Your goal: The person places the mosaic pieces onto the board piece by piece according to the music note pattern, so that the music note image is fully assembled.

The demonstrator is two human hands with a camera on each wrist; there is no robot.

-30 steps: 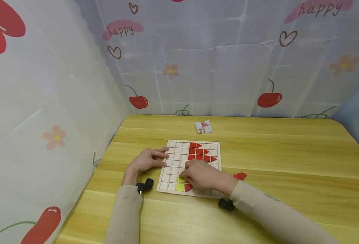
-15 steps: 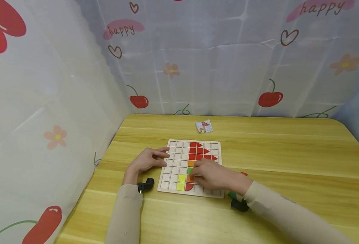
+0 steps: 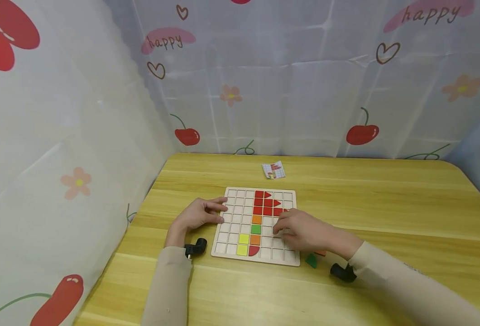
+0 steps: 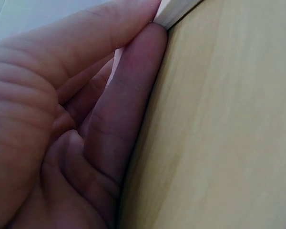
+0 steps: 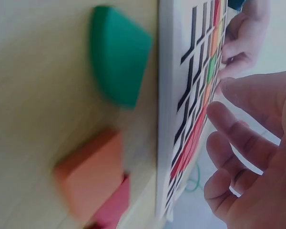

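Note:
A pale wooden grid board (image 3: 232, 224) lies on the table. Red squares and red triangles (image 3: 267, 211) fill part of its upper rows. Below them run an orange square (image 3: 256, 219), a green square (image 3: 256, 229) and another orange square, with yellow squares (image 3: 243, 244) and a red quarter-round piece (image 3: 254, 250) at the bottom. My left hand (image 3: 195, 213) touches the board's left edge with thumb and fingers extended. Over the board's right side hovers my right hand (image 3: 305, 230), fingers loosely bent and nothing between them, as the right wrist view also shows.
Right of the board lie a green curved-edge piece (image 3: 311, 261), an orange piece (image 5: 93, 174) and a red piece (image 5: 112, 205), partly hidden. A small printed pattern card (image 3: 273, 170) sits behind the board. Patterned curtains (image 3: 264, 113) enclose the back and left.
My right hand has moved right from the lower middle of the board, uncovering the orange and green squares. The green curved-edge piece now shows fully. My left hand has stayed in place.

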